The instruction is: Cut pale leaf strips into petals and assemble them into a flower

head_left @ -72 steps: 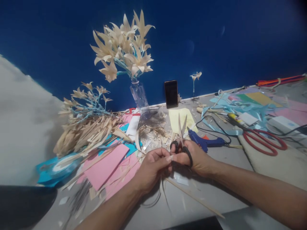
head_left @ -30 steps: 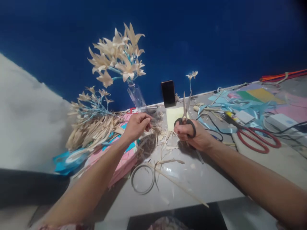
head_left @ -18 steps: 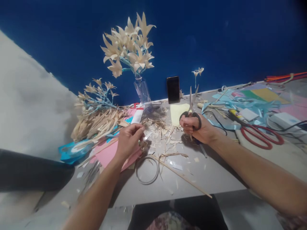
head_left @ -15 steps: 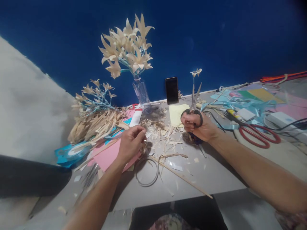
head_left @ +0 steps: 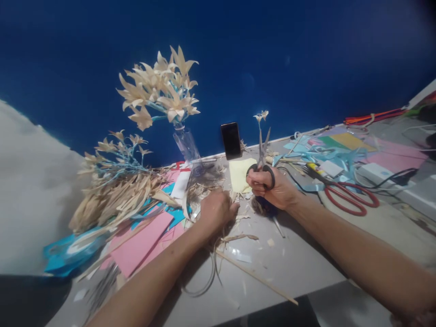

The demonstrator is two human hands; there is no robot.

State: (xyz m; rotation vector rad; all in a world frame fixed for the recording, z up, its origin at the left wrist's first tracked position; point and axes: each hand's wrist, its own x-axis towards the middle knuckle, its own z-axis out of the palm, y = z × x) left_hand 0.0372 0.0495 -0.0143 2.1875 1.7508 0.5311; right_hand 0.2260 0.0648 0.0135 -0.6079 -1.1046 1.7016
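My right hand [head_left: 276, 190] grips black-handled scissors [head_left: 261, 159], fingers through the loops. Their blades point up and stand apart. Over the pale husk-like scraps [head_left: 201, 188] on the table, my left hand [head_left: 217, 210] is lowered, its back to me and its fingers curled; whatever they hold is hidden. Just beyond the scissors tips, a small pale flower [head_left: 261, 116] stands on a blue stem. A yellow paper [head_left: 238, 176] lies between the hands. Below my left hand are a grey wire coil [head_left: 200, 290] and a thin stick [head_left: 259, 278].
At the back stands a clear bottle [head_left: 186, 144] of pale flowers [head_left: 163, 88], beside a phone [head_left: 230, 141]. Dried husks [head_left: 102, 200], pink paper [head_left: 143, 245] and a blue tape roll [head_left: 64, 250] lie left. Red-handled scissors [head_left: 350, 200], ribbons and cables crowd the right.
My left hand has moved right and down into the scraps, toward the right hand. The view has shifted and tilted. My right hand still holds the scissors upright with parted blades.
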